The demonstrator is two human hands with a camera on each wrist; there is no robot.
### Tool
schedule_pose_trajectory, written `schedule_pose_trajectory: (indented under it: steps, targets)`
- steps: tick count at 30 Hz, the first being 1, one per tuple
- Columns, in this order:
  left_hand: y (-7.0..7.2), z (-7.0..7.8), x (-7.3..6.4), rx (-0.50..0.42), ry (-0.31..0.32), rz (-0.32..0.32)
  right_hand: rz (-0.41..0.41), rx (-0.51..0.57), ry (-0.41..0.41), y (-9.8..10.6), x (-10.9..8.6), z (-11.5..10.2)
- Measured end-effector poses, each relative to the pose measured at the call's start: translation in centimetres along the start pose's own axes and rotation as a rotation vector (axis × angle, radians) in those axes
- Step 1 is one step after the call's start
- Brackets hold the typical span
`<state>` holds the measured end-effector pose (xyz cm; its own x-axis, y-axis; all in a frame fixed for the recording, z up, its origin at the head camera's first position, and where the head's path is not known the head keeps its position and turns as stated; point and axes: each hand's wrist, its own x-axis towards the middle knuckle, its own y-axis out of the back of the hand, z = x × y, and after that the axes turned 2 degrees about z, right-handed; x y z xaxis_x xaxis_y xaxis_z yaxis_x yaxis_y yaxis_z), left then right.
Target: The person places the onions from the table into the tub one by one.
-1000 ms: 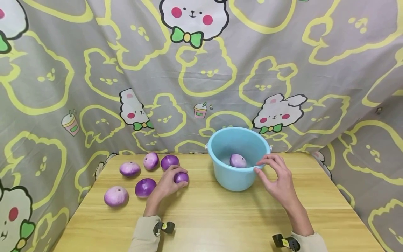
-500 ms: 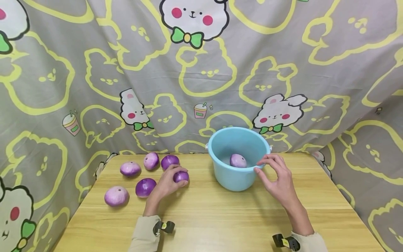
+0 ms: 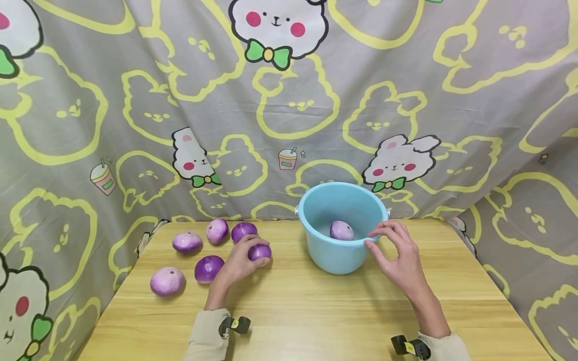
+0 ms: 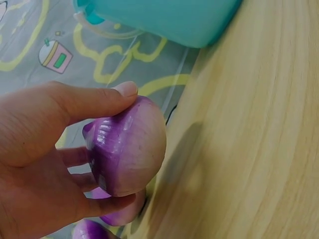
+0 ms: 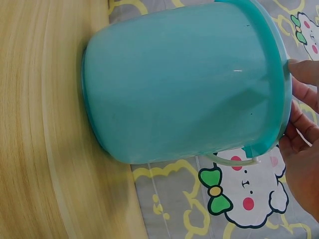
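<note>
A grey curtain (image 3: 302, 118) printed with yellow outlines and white cartoon animals fills the background from nine o'clock through twelve to three. Below it, across the six o'clock side of the head view, spreads a wood-grain table (image 3: 307, 311).

A light blue bucket (image 3: 336, 258) stands upright on the table, near its far edge, about one o'clock from the middle of the bare wood.

The right hand (image 3: 399, 255) pinches the bucket's rim between thumb and fingers at roughly four o'clock. The left hand (image 3: 238, 258), between eight and nine o'clock from the bucket, grasps a purple onion (image 3: 260, 251), thumb on one side and fingers curled round the other; this onion is well short of the bucket.

Taking the left hand as the centre, a pale onion (image 3: 168, 282) lies well apart between eight and nine o'clock, with a dark onion (image 3: 209, 269) closer in along that line. A two-toned onion (image 3: 187, 242) sits between nine and ten, a streaked onion (image 3: 218, 231) between ten and eleven, and a glossy onion (image 3: 244, 232) just beyond the fingers at twelve.

Inside the bucket, toward six o'clock, rests another onion (image 3: 341, 230), its lower edge hidden by the rim.
</note>
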<state>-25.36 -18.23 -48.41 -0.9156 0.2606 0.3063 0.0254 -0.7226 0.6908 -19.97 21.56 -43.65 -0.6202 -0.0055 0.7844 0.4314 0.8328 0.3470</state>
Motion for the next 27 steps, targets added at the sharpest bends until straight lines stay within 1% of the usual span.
schedule_pose_trajectory:
  steps: [10, 17, 22, 27]
  targets:
    - [0.5, 0.7, 0.2, -0.008, -0.003, 0.009, 0.002, 0.005, 0.004, 0.0, 0.0, -0.1]
    - [0.8, 1.2, 0.3, -0.011, -0.019, 0.016, 0.005, 0.005, 0.001, 0.0, -0.1, 0.0]
    - [1.2, 1.6, 0.4, -0.014, -0.044, 0.026, 0.005, 0.005, 0.000, 0.0, -0.1, -0.1]
    - [1.3, 1.8, 0.4, -0.008, -0.092, 0.051, 0.004, 0.008, 0.005, -0.1, -0.1, -0.1]
